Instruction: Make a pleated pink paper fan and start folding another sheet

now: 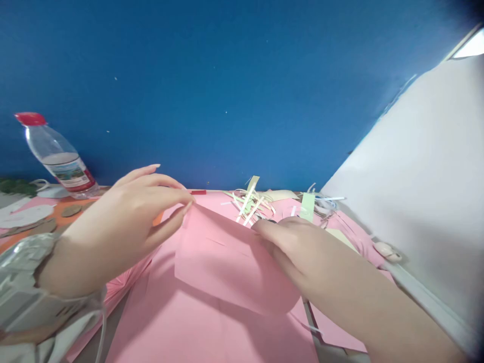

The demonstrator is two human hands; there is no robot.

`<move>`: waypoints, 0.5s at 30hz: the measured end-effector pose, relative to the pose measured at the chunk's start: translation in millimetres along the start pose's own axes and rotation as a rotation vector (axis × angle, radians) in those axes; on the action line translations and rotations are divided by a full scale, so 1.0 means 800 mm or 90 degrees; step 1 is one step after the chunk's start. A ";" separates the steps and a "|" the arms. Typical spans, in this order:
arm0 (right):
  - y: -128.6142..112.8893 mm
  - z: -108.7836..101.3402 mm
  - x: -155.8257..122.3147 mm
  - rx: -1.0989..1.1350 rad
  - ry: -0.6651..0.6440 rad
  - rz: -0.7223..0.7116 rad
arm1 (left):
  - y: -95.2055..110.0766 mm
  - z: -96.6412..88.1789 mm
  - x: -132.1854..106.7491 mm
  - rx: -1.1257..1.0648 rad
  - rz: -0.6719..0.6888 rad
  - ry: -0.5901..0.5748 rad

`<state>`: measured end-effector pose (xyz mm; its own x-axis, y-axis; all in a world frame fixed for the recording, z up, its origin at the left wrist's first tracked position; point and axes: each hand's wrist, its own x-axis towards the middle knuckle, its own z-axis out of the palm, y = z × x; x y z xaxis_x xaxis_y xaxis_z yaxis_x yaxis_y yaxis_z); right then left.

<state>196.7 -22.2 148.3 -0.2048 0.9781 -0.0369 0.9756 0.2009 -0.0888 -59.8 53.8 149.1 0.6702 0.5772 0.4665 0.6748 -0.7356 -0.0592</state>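
A small sheet of pink paper (227, 262) is raised and tilted between my two hands. My left hand (147, 201) pinches its upper left corner between thumb and fingertips, with another finger lifted away. At the sheet's right side, my right hand (291, 237) is closed on the upper edge, its fingers partly hidden. A small dark thing shows just past the right fingers, too little of it visible to name. Beneath lies a larger pink sheet (181, 322), shaded by the raised one.
Thin pale paper strips (251, 204) lie heaped beyond the hands. A red-capped plastic bottle (62, 156) stands at the left, near brown pieces (71, 210) on orange paper. A blue wall (227, 91) rises behind, and a white panel (423, 161) flanks the right.
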 end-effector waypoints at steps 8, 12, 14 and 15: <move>-0.002 0.000 0.001 0.038 0.009 -0.041 | -0.005 -0.012 -0.006 -0.134 -0.319 -0.029; -0.005 -0.005 0.005 0.129 0.005 -0.061 | 0.023 -0.003 0.000 -0.309 -0.211 -0.027; -0.007 -0.007 0.006 0.163 0.027 -0.068 | 0.038 0.003 0.003 -0.330 -0.193 -0.040; -0.009 -0.008 0.007 0.174 0.043 -0.070 | 0.045 0.006 0.003 -0.320 -0.206 -0.023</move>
<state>189.2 -18.0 155.2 -0.2934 0.9545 0.0538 0.8881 0.2930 -0.3541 -32.1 30.3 143.8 0.4714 0.8052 0.3598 0.6234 -0.5928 0.5099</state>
